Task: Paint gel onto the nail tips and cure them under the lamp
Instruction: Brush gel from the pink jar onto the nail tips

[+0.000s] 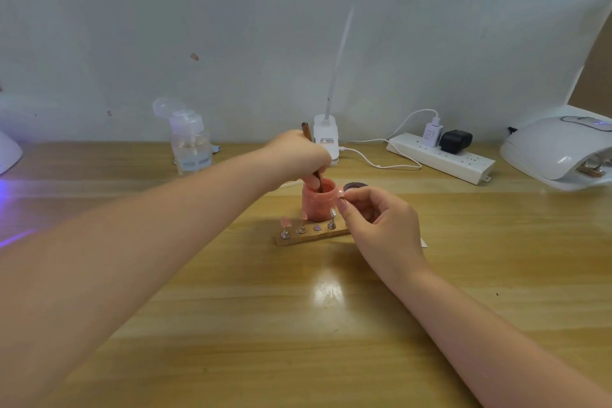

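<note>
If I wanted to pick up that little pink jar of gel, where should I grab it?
Probably round its smooth side wall. The pink jar stands upright and open, with the brush dipped in from above, so the top is taken. The wooden stand blocks the near side; come from the far left.

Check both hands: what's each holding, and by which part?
Left hand grips the brush mid-handle, tip down in the pink gel jar. Right hand pinches a nail tip, apparently by its stand; fingers hide the exact spot.
</note>
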`<action>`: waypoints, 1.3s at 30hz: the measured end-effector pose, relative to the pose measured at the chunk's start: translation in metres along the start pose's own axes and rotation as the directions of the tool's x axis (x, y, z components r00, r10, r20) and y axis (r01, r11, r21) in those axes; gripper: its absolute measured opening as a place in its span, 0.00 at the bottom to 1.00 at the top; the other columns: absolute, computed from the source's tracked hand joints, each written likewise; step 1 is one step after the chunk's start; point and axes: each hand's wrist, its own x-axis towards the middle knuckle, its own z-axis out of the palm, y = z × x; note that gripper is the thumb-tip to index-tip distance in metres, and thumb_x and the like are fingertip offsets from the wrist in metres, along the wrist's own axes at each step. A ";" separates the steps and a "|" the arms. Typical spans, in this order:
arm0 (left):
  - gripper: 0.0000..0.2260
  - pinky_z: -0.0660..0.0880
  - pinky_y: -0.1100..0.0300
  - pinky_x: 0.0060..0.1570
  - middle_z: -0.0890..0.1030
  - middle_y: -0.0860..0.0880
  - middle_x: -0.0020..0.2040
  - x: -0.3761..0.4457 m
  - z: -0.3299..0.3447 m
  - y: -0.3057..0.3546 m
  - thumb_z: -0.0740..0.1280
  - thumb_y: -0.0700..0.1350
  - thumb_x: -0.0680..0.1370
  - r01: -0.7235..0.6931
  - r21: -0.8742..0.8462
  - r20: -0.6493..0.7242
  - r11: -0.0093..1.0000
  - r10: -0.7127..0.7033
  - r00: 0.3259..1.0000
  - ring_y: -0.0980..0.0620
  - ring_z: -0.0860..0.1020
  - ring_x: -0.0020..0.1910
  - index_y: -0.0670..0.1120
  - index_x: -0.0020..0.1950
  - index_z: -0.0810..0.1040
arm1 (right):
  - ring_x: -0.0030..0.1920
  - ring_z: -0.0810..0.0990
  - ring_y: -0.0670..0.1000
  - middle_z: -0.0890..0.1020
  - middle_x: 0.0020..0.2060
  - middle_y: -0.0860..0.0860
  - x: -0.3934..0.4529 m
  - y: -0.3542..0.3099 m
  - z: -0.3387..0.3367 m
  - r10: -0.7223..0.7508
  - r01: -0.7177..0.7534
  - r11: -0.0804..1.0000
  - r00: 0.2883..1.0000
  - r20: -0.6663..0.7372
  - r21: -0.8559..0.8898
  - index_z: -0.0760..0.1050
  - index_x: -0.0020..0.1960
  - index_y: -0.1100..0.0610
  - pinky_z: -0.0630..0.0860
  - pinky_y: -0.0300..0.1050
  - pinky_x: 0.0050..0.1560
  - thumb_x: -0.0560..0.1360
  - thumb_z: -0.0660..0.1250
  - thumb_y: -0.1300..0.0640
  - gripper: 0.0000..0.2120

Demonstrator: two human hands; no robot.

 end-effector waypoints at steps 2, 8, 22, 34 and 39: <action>0.06 0.65 0.61 0.31 0.79 0.53 0.23 0.000 0.000 -0.003 0.63 0.40 0.72 0.010 -0.054 -0.023 0.999 -0.011 1.000 0.58 0.74 0.28 0.44 0.40 0.79 | 0.30 0.74 0.41 0.79 0.29 0.43 0.000 0.000 0.000 -0.003 0.003 1.000 1.000 0.005 0.001 0.79 0.40 0.47 0.73 0.41 0.34 0.72 0.73 0.60 0.09; 0.07 0.63 0.60 0.31 0.78 0.53 0.23 -0.008 -0.017 -0.021 0.64 0.41 0.74 -0.003 -0.309 -0.144 0.951 -0.044 0.989 0.61 0.72 0.21 0.42 0.41 0.81 | 0.32 0.76 0.43 0.81 0.32 0.44 -0.001 -0.003 0.000 -0.006 0.006 1.000 1.000 -0.001 -0.023 0.78 0.40 0.45 0.76 0.45 0.37 0.72 0.73 0.60 0.10; 0.07 0.63 0.62 0.31 0.82 0.53 0.31 -0.044 -0.031 -0.070 0.65 0.45 0.74 -0.117 -0.700 -0.216 0.705 -0.052 0.975 0.56 0.68 0.29 0.48 0.41 0.83 | 0.32 0.78 0.45 0.81 0.31 0.42 -0.003 -0.007 -0.002 -0.038 0.038 0.998 0.999 0.000 -0.041 0.79 0.41 0.45 0.76 0.43 0.37 0.72 0.74 0.60 0.10; 0.08 0.69 0.74 0.40 0.81 0.64 0.39 -0.104 0.021 -0.083 0.66 0.43 0.75 -0.656 -0.213 -0.405 0.724 0.545 0.734 0.61 0.77 0.37 0.54 0.49 0.80 | 0.31 0.77 0.45 0.82 0.32 0.43 -0.003 -0.006 -0.001 -0.068 0.067 0.995 0.998 -0.014 -0.069 0.80 0.42 0.45 0.75 0.40 0.34 0.72 0.74 0.60 0.09; 0.07 0.69 0.72 0.40 0.82 0.57 0.37 -0.107 0.021 -0.085 0.66 0.40 0.73 -0.666 -0.248 -0.396 0.703 0.554 0.732 0.60 0.76 0.37 0.51 0.45 0.81 | 0.31 0.78 0.47 0.82 0.32 0.44 -0.002 -0.004 -0.002 -0.031 0.030 0.998 0.999 -0.017 -0.055 0.80 0.42 0.46 0.78 0.49 0.39 0.72 0.74 0.59 0.08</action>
